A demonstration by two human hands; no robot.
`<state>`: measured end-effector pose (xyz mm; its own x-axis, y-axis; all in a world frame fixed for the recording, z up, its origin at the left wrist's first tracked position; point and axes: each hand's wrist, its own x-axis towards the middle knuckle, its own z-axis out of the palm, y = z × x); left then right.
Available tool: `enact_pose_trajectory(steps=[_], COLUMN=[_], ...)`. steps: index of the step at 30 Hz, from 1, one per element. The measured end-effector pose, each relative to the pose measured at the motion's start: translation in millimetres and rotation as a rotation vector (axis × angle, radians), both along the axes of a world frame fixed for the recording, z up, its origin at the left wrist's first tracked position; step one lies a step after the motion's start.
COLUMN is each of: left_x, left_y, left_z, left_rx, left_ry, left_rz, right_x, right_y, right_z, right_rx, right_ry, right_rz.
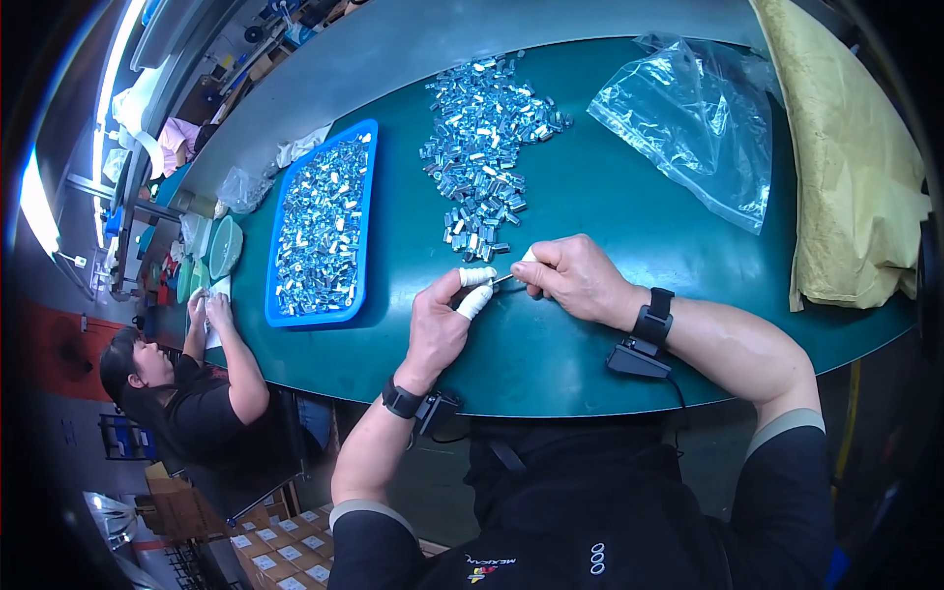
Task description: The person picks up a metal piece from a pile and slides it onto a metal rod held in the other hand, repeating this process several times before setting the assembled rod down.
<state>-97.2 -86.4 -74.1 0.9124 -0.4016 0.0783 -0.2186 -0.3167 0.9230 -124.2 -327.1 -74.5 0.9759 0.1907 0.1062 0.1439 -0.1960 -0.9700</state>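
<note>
My left hand (440, 329) pinches with its thumb and forefinger, both wrapped in white finger covers. Whatever lies between those fingertips is too small and too covered to make out. A thin, dark metal rod (504, 278) runs from there to my right hand (580, 280), whose closed fingers grip its other end; white wrapping shows on one of them too. Both hands are close together above the green tabletop (590, 364). Just beyond them spreads a loose pile of small, shiny metal pieces (482, 157), short and tube-like.
A blue tray (367, 226) full of similar metal pieces stands to the left. A clear plastic bag (698, 128) lies at the far right, beside a large yellow sack (846, 177). At the left, a co-worker (187, 393) sits with raised hands near a pale green bowl (226, 246).
</note>
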Motion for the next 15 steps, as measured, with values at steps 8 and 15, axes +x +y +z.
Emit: enact_pose_trajectory(steps=[8,15], left_x=[-5,-4], left_y=[-5,-5], left_z=[6,-2], left_rx=[0.034,-0.060], left_ry=[-0.014,0.045], left_rz=[-0.125,-0.074], right_x=[0,-3], right_y=[1,4], right_z=[1,9], right_rx=[-0.170,-0.148], right_ry=[0.026,-0.061], right_rz=[0.064,0.017])
